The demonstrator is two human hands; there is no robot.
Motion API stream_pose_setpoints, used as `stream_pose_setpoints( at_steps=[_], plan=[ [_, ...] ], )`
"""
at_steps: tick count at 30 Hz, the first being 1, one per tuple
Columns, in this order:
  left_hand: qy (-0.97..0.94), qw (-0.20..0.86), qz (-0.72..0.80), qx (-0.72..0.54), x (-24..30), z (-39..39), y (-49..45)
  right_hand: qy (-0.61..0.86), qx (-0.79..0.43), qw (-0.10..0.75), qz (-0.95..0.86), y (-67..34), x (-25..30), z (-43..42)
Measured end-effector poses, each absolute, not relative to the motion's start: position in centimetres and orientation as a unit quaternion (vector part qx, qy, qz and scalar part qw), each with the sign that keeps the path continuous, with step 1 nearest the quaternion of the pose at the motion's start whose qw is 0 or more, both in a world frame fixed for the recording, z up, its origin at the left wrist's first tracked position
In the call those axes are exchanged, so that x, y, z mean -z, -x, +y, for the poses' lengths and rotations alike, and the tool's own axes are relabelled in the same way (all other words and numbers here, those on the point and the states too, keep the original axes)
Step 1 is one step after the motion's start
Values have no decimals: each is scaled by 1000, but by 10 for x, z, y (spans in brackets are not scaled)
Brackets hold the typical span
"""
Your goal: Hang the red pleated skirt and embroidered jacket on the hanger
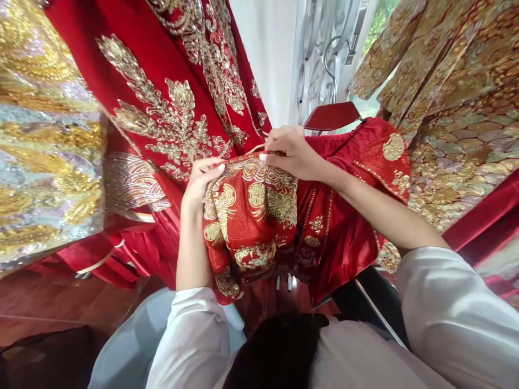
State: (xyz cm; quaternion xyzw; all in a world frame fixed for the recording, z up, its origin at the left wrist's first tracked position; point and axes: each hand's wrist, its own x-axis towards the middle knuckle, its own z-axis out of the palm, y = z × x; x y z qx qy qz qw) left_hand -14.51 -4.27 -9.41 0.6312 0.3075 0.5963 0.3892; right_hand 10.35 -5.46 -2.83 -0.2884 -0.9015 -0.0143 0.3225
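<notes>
A red jacket (245,227) with gold embroidery hangs bunched between my two hands. Its upper edge is pinched by my left hand (200,181), thumb lying over the embroidered cloth. Farther right along the same edge, my right hand (290,151) is closed with its fingertips on the fabric, near a thin pale cord (256,148). Beside it, a dark red hanger (332,115) with a metal hook carries a red satin garment (348,216) with gold trim; whether this is one piece with the jacket I cannot tell.
Behind my hands hangs a red gown (133,92) with gold leaf embroidery. A gold-and-silver sequined garment (48,140) is at left, a gold patterned one (458,108) at right. White scrollwork (312,59) stands at the back. Below are a grey-blue chair (133,335) and dark red floor (36,302).
</notes>
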Motion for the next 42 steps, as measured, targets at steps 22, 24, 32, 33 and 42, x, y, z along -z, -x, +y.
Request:
stream_pose_setpoints(
  at_steps=[22, 24, 32, 33, 42],
  plan=[
    [-786, 407, 300, -357, 30, 25, 11, 411, 20, 582, -702, -141, 103, -56],
    [-798, 298, 349, -389, 18, 15, 26, 408, 37, 578, -706, -136, 106, -50],
    [-819, 268, 382, -334, 2, -28, 11, 393, 41, 479, -784, -154, 82, -63],
    [-805, 299, 381, -342, 4, -28, 8, 393, 66, 473, -786, -168, 71, -67],
    [-695, 494, 341, -396, 3, -2, 3, 641, 107, 445, -617, -272, 16, -38]
  ],
)
